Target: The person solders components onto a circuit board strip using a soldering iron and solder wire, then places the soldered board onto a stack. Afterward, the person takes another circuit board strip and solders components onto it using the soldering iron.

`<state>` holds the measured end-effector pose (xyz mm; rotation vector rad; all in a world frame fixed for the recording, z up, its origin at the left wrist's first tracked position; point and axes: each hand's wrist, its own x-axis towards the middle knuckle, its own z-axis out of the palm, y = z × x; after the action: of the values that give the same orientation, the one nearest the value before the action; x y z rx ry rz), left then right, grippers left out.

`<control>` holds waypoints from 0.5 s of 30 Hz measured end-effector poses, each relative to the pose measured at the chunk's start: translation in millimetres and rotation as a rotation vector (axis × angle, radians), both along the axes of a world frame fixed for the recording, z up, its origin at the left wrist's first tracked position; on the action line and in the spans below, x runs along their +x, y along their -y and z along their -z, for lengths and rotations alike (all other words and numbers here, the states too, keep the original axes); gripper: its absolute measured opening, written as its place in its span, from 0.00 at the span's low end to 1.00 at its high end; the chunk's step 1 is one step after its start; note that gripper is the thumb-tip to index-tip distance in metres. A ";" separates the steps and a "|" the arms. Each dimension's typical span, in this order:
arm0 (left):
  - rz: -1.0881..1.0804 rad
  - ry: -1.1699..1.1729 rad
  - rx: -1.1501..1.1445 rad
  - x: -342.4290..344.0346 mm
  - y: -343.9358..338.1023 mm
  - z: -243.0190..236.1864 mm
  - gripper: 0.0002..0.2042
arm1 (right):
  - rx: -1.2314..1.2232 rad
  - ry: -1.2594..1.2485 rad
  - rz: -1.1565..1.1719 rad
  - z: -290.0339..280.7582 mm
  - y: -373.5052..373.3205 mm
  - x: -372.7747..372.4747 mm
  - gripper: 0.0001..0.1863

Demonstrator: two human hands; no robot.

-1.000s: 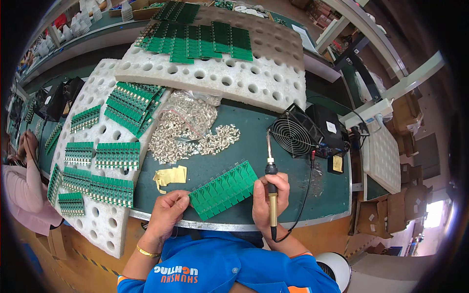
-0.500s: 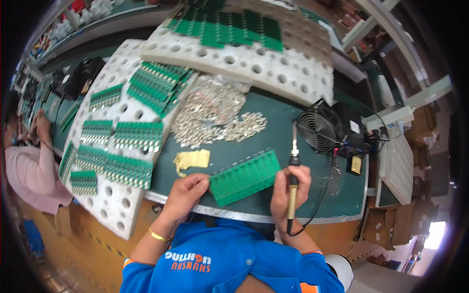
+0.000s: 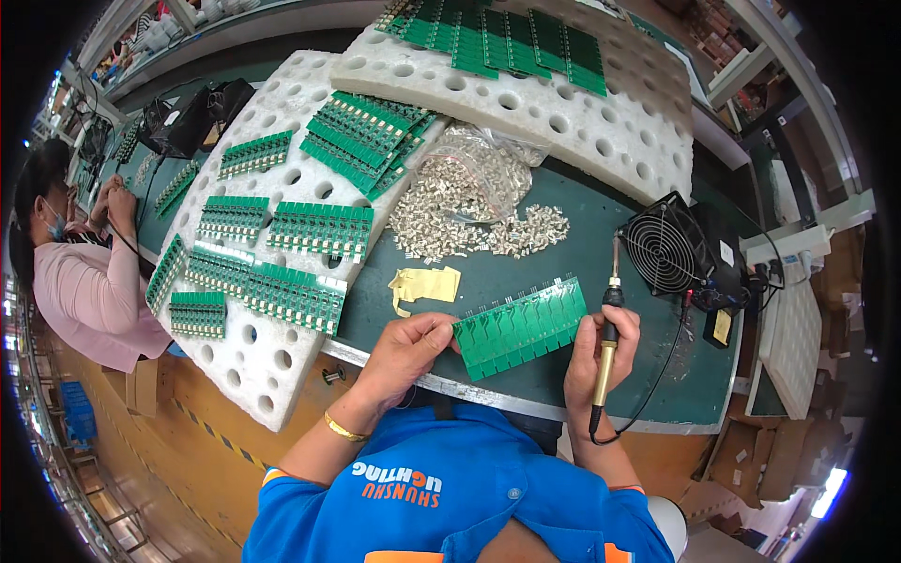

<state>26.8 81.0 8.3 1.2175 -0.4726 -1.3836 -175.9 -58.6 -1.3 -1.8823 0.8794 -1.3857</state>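
Observation:
Pinched in my left hand (image 3: 406,352) is the left end of a green circuit-board panel (image 3: 519,330), thin pins along its upper edge. My right hand (image 3: 601,352), beside the panel's right end, grips a brass-handled soldering iron (image 3: 603,371) upright, tip upward near a black fan (image 3: 657,249); its cord loops below. Beyond the panel lie a torn piece of yellow material (image 3: 424,286), many small metal parts (image 3: 533,232) and a plastic bag (image 3: 497,164) of similar parts.
Perforated white foam boards (image 3: 239,366) (image 3: 516,108) bearing green panels cover the left and back. A black box (image 3: 718,263) and metal frame (image 3: 845,216) stand right. A co-worker in pink (image 3: 94,300) works at the far left. Cardboard boxes (image 3: 751,450) sit lower right.
The whole view has shifted, with bench, hands and objects appearing farther right and somewhat higher; more of the co-worker shows. Both hands keep hold of the panel and iron.

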 end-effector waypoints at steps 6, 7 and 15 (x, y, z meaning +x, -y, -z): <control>-0.004 -0.004 0.008 1.6 0.1 -0.3 0.14 | -0.038 -0.039 0.012 1.3 0.4 -0.5 0.15; -0.005 -0.004 0.016 1.4 0.9 -2.3 0.13 | -0.045 -0.044 0.011 1.3 0.6 -0.7 0.15; -0.035 -0.043 0.009 0.3 2.4 -5.2 0.12 | -0.082 -0.053 0.010 3.7 1.8 -3.3 0.15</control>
<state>27.0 78.6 13.5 1.1959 -0.4138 -1.3799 -179.2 -60.4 -4.9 -1.9864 0.8710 -1.4032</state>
